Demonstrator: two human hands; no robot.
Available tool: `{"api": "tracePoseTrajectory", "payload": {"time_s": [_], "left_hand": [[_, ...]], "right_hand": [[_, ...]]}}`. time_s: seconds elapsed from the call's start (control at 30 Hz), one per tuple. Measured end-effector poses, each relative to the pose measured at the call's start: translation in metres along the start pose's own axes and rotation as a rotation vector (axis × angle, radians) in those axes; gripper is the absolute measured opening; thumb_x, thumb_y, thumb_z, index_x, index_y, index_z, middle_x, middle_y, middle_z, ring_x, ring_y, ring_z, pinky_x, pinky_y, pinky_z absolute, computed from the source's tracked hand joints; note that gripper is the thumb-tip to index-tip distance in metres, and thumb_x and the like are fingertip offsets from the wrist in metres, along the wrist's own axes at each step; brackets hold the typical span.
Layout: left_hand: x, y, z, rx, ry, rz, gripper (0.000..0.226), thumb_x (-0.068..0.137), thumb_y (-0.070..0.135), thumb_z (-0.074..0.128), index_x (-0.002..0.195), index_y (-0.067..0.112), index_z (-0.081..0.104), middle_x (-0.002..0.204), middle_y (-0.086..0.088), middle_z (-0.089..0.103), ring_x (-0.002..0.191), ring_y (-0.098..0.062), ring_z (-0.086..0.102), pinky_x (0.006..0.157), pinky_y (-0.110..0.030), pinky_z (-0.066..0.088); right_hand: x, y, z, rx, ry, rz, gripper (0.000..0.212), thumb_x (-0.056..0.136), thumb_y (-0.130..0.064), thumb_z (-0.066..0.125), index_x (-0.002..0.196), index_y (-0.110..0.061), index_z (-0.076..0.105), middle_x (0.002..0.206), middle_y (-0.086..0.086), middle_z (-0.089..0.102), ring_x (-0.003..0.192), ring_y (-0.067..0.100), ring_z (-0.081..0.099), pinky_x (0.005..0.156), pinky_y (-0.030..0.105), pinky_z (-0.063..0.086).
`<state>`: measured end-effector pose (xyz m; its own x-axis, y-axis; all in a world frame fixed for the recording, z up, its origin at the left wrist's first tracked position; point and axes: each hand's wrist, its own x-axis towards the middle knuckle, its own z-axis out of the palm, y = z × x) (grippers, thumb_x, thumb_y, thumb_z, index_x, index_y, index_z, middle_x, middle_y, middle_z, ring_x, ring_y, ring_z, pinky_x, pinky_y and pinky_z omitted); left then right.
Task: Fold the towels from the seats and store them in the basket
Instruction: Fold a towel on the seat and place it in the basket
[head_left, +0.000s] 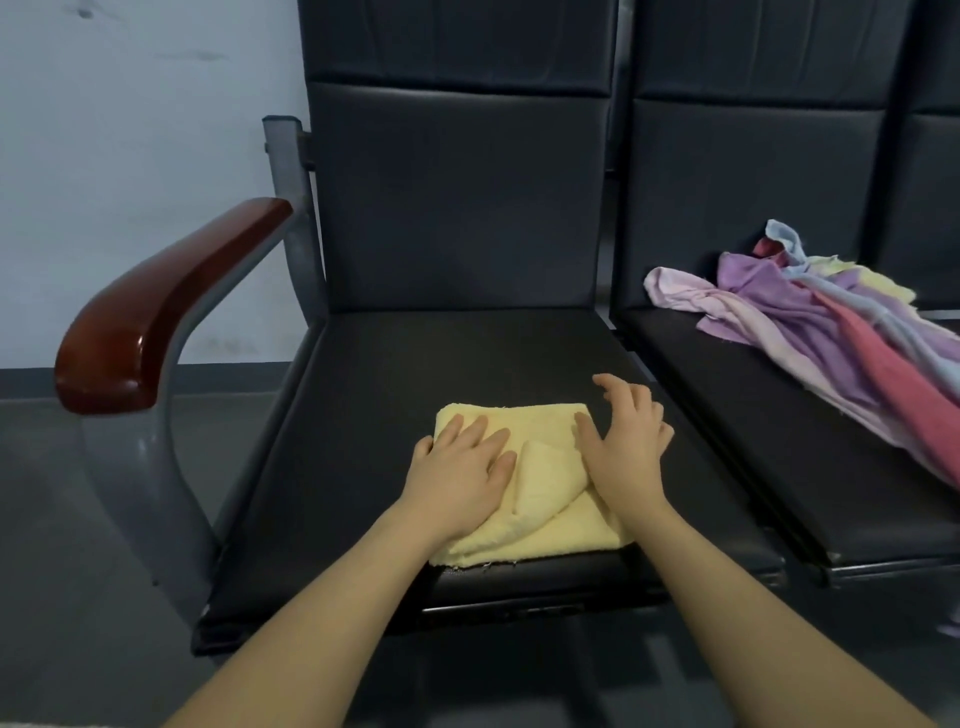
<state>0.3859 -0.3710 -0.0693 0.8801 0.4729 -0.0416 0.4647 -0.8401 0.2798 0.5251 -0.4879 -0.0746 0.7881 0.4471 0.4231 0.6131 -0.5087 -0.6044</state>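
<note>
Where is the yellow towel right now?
The yellow towel lies folded at the front of the left seat, under the left hand and right hand.

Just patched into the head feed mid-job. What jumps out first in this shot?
Both hands press flat on a folded yellow towel at the front of the near black seat: left hand on its left part, right hand at its right edge. On the next seat to the right lies an unfolded heap of towels in purple, pink, blue and pale yellow. A glossy reddish wooden armrest stands at far left.
</note>
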Motion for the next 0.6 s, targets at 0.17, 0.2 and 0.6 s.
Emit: {"api": "tracePoseTrajectory", "payload": {"time_s": [0.17,0.2,0.6], "left_hand": [[0.010,-0.004,-0.002,0.017,-0.034,0.003,0.050,0.101,0.048,0.013,0.149,0.038,0.019,0.160,0.009,0.007,0.147,-0.016,0.001,0.117,-0.042,0.005],[0.011,-0.006,-0.002,0.020,-0.044,0.002,0.050,0.101,0.047,0.013,0.149,0.038,0.018,0.160,0.009,0.005,0.147,-0.015,0.000,0.117,-0.042,0.004],[0.021,-0.025,-0.016,-0.157,-0.043,0.073,0.045,0.102,0.042,0.026,0.145,0.032,0.034,0.159,0.009,0.011,0.146,-0.011,-0.003,0.116,-0.038,-0.010]], "right_hand": [[0.003,-0.002,-0.006,-0.056,-0.334,-0.272,0.034,0.100,-0.033,0.041,0.130,-0.027,0.056,0.133,-0.012,0.053,0.122,0.006,0.046,0.099,0.023,0.019],[0.003,0.000,-0.003,-0.115,-0.433,-0.236,0.040,0.102,-0.038,0.035,0.137,-0.028,0.050,0.143,-0.012,0.046,0.130,0.005,0.039,0.106,0.025,0.016],[0.014,-0.010,0.000,-0.046,-0.442,-0.117,0.037,0.102,-0.039,0.035,0.135,-0.030,0.050,0.126,-0.013,0.058,0.122,0.003,0.042,0.112,0.031,0.002]]}}
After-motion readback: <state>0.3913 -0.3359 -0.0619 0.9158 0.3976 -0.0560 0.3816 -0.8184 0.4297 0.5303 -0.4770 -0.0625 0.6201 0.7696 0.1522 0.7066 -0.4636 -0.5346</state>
